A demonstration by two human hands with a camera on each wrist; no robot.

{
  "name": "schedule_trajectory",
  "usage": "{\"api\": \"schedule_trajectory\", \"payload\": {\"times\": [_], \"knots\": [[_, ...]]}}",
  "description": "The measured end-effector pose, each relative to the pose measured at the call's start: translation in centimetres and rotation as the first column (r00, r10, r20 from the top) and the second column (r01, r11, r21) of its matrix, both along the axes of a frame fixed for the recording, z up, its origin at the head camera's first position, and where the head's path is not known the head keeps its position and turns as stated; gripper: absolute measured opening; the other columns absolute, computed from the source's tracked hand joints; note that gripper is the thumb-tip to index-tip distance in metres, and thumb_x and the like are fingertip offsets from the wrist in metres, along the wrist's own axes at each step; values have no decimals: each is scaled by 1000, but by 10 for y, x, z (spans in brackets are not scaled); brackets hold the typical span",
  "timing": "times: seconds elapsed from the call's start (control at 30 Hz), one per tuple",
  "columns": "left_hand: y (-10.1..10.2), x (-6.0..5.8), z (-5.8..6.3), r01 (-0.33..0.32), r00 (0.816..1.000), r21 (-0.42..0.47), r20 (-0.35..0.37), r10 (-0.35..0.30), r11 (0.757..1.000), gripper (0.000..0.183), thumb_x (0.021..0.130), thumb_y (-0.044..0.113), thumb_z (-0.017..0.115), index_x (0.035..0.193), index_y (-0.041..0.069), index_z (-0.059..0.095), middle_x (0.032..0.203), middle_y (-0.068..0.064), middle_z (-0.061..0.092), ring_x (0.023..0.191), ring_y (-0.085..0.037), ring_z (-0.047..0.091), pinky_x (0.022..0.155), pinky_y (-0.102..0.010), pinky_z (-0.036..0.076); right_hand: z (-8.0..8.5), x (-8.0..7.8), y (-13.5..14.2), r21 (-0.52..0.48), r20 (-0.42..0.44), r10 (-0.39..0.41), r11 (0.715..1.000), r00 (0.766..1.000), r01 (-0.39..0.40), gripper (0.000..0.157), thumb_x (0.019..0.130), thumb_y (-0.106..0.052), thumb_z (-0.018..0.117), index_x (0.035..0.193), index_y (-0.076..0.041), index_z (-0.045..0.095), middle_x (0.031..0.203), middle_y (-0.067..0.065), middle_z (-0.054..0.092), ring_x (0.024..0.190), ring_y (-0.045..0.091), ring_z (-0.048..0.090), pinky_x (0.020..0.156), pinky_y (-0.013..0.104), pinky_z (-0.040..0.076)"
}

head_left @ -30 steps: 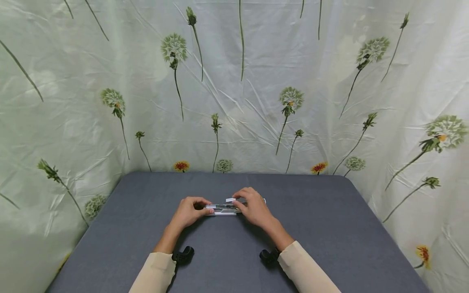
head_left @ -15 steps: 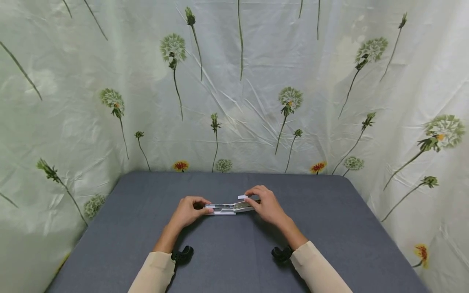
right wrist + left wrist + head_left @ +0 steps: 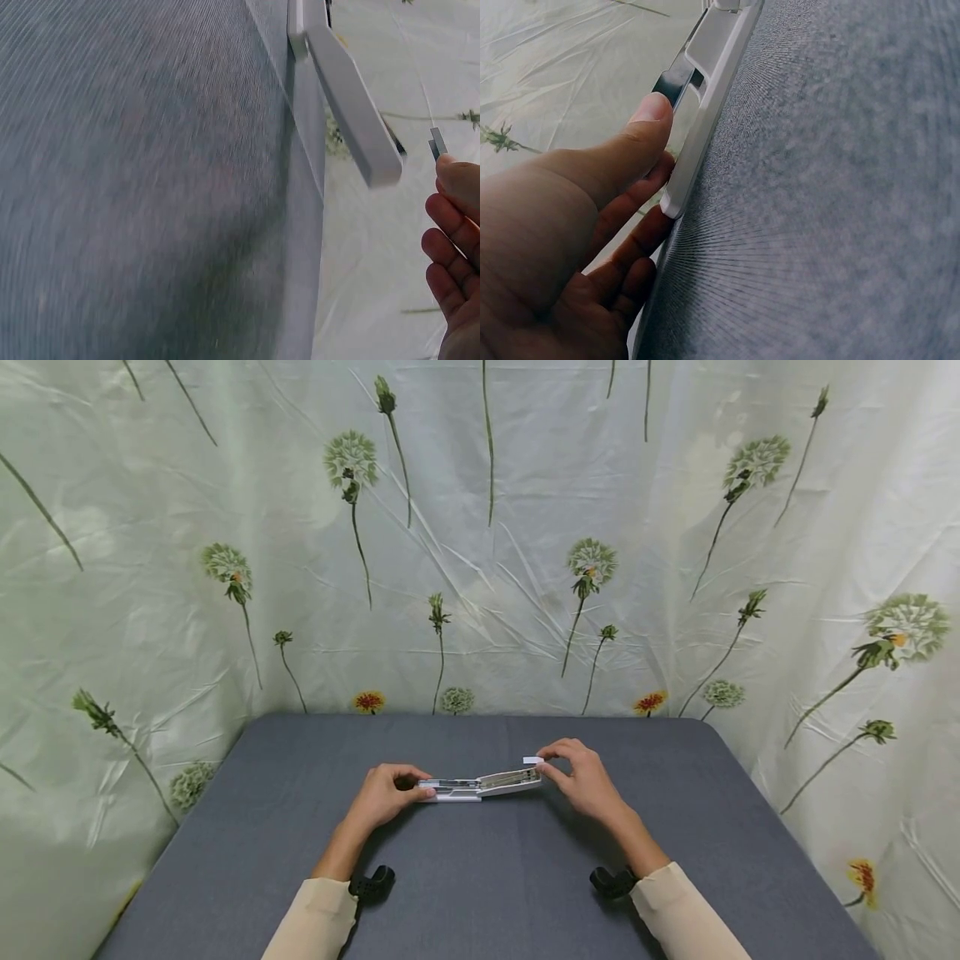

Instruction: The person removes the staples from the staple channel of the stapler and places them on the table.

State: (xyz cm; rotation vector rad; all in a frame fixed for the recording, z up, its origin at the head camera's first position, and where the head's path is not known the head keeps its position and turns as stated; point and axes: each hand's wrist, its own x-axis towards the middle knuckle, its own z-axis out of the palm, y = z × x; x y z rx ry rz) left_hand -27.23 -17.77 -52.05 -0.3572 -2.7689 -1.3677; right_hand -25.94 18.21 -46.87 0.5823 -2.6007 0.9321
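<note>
Flowered sheeting (image 3: 495, 568) backs the grey table (image 3: 480, 893), where an unfolded stapler (image 3: 482, 790) lies between your hands.

Your left hand (image 3: 386, 793) has a narrow grip on its left end, seemingly to steady it; your right hand (image 3: 588, 781) pinches a small metallic strip (image 3: 531, 760) near the tilted lid (image 3: 510, 789) but apart from it, perhaps by one end so the other shows. Your left hand covers part of the stapler, your right part of the strip; whether staples lie inside is too small to tell.
</note>
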Motion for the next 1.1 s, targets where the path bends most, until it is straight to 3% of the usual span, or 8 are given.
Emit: {"api": "schedule_trajectory", "payload": {"times": [0.63, 1.1], "knots": [[1, 1, 2, -16, 1000, -3, 9, 16, 1000, 18, 81, 35, 89, 97, 30, 82, 84, 10, 73, 75, -11, 59, 73, -32, 46, -17, 7, 49, -28, -6, -48, 998, 999, 48, 14, 88, -12, 82, 102, -11, 78, 98, 2, 73, 97, 30, 67, 84, 53, 51], [1, 0, 0, -15, 1000, -8, 9, 15, 1000, 18, 81, 35, 88, 97, 30, 82, 85, 11, 73, 77, -10, 60, 74, -32, 47, -33, 11, 66, 50, 41, -75, 996, 996, 73, 14, 90, -14, 80, 103, -13, 79, 102, 1, 75, 99, 24, 67, 87, 49, 51]]}}
